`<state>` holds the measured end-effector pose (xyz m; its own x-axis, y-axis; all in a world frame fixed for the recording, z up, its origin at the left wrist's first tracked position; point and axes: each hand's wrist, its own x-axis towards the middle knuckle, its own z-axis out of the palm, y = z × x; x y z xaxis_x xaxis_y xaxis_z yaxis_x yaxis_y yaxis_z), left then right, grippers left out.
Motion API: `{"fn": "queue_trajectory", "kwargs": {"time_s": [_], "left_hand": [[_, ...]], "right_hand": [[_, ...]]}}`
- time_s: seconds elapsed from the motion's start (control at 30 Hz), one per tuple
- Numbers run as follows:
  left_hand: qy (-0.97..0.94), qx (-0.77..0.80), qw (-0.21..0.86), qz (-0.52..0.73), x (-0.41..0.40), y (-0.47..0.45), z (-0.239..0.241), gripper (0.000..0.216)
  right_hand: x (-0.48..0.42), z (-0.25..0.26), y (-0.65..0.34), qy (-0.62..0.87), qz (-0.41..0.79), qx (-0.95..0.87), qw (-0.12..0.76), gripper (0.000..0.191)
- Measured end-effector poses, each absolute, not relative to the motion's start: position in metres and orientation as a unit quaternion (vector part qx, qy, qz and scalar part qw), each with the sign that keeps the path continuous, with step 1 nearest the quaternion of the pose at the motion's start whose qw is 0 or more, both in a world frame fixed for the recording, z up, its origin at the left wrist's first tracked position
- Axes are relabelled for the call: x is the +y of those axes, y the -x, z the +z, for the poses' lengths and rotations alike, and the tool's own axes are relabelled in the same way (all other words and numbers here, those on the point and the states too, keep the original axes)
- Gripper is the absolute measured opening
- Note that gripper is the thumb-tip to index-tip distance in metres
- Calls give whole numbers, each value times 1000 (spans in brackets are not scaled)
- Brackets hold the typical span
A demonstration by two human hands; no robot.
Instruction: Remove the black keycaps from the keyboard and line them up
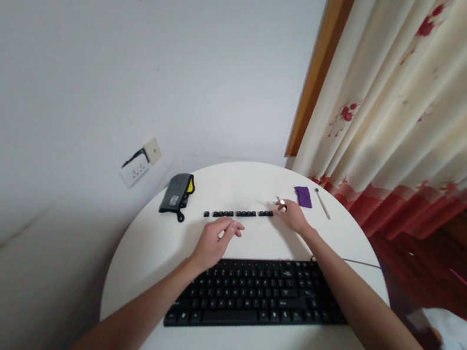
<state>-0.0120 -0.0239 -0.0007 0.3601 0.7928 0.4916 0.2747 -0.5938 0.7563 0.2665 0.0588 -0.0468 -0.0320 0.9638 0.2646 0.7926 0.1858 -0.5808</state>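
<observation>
A black keyboard [261, 293] lies on a round white table [158, 252] in front of me. Beyond it a row of loose black keycaps [238, 214] stretches across the table. My left hand [213, 243] hovers above the keyboard's far left edge, fingers loosely curled and apart, holding nothing. My right hand [292, 214] rests at the right end of the keycap row, fingers closed on a small metal tool [280, 201].
A grey and yellow pouch [177, 193] lies at the table's far left. A purple cloth [303, 196] and a thin stick [322, 203] lie at the far right. A wall socket [138, 168] sits on the wall; a curtain [406, 108] hangs to the right.
</observation>
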Motion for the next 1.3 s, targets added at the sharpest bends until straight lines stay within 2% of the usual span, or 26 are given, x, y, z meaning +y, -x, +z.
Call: {"fn": "queue_trajectory", "kwargs": {"time_s": [0.13, 0.23, 0.3, 0.53, 0.77, 1.3], "left_hand": [[-766, 353, 286, 455, -22, 14, 0, 31], [-764, 366, 287, 448, -22, 15, 1, 31], [-763, 373, 286, 443, -22, 15, 2, 33], [-768, 367, 274, 447, -21, 13, 3, 31], [-766, 380, 276, 439, -22, 12, 2, 34], [-761, 385, 288, 436, -21, 12, 0, 35]], "right_hand": [[40, -16, -273, 612, 139, -675, 388, 29], [7, 6, -273, 528, 255, -636, 502, 39], [-20, 15, -271, 491, 278, -641, 520, 40], [-87, 3, -271, 527, 278, -685, 419, 33], [-89, -18, -272, 499, 275, -701, 429, 22], [-84, -9, -273, 489, 291, -743, 352, 29]]}}
